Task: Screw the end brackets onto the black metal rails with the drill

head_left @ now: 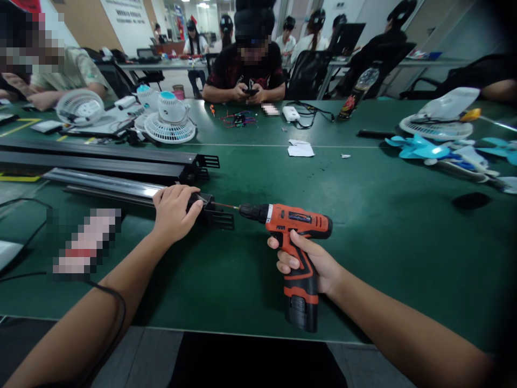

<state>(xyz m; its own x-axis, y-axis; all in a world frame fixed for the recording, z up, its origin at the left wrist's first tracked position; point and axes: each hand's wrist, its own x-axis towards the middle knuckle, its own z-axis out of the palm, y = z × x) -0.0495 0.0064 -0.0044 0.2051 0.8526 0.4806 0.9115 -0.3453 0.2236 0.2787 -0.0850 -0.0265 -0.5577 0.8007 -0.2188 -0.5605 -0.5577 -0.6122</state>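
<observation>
My right hand is wrapped around the grip of an orange and black cordless drill, a finger at its trigger. The drill lies level, its long thin bit pointing left. The bit's tip meets the black slotted end bracket of a long shiny metal rail; how far it goes in I cannot tell. My left hand grips the rail's near end from above, fingers over the top and thumb along the side. Beneath the palm, part of the rail end is hidden.
Behind the rail lie more long black rails with slotted ends. White fan parts stand at the back left, blue fan blades at the right. A paper scrap and a bottle are farther back. A cable crosses my left forearm. People sit opposite.
</observation>
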